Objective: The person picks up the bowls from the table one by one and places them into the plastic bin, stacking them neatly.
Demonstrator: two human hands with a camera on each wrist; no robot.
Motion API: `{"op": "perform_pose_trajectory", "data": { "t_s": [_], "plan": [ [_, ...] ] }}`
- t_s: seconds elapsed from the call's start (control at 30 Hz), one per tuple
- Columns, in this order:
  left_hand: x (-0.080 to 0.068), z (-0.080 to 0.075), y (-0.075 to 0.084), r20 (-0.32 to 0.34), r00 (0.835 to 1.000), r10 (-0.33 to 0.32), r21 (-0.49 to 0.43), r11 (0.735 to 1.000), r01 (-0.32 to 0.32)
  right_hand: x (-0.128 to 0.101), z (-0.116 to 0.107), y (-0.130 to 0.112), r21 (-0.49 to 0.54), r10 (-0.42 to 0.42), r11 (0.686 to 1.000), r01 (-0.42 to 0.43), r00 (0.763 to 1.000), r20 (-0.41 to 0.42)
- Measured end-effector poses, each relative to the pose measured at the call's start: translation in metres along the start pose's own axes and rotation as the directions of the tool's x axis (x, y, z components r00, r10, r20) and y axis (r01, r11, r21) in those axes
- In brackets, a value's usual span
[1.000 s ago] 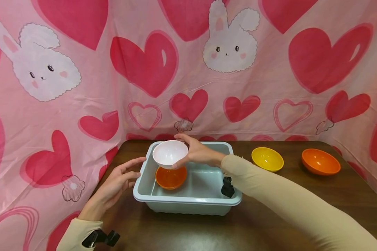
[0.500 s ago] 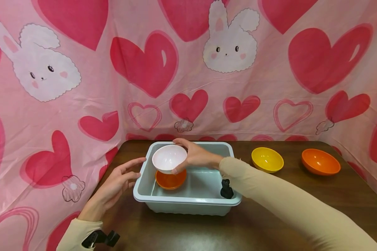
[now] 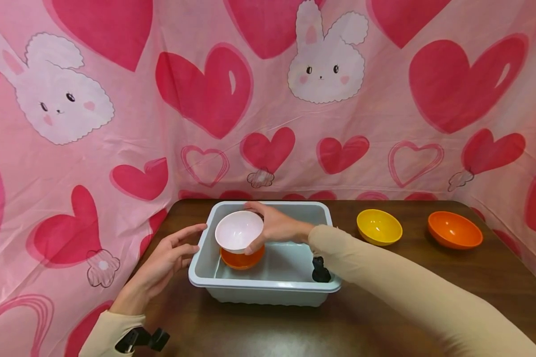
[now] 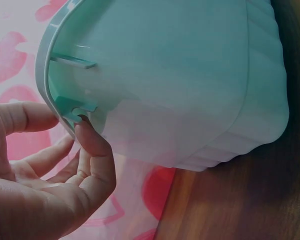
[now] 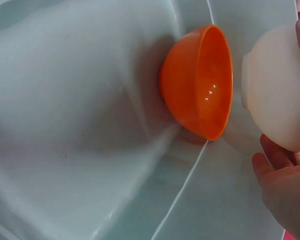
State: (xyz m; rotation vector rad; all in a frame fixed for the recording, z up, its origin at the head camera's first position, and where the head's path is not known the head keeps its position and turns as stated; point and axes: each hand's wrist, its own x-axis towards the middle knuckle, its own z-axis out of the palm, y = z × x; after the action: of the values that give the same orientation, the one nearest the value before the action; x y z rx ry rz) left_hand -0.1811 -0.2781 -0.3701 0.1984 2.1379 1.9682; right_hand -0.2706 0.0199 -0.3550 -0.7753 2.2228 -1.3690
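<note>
Right hand (image 3: 279, 225): grips white bowl (image 3: 239, 231) above orange bowl (image 3: 241, 258), centre frame, inside grey tub (image 3: 259, 285). Left hand (image 3: 165, 260): fingers relaxed, touching tub's left rim.

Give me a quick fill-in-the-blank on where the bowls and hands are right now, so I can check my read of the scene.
1. The right hand holds a ____ bowl over the grey tub.
2. The bowl already lying in the tub is ____.
3. The left hand touches the tub's ____ end.
4. On the table, right of the tub, stand a yellow bowl and an ____ bowl.

Missing words: white; orange; left; orange
</note>
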Motion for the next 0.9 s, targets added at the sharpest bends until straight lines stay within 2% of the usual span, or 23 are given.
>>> {"op": "perform_pose_trajectory", "data": {
  "t_s": [0.9],
  "plan": [
    [-0.0006, -0.0010, -0.0016, 0.015, 1.000, 0.023, -0.024, 0.999, -0.023, 0.0062, 0.0056, 0.0079, -0.217, 0.047, 0.975, -0.038, 0.998, 0.039]
  ]
}}
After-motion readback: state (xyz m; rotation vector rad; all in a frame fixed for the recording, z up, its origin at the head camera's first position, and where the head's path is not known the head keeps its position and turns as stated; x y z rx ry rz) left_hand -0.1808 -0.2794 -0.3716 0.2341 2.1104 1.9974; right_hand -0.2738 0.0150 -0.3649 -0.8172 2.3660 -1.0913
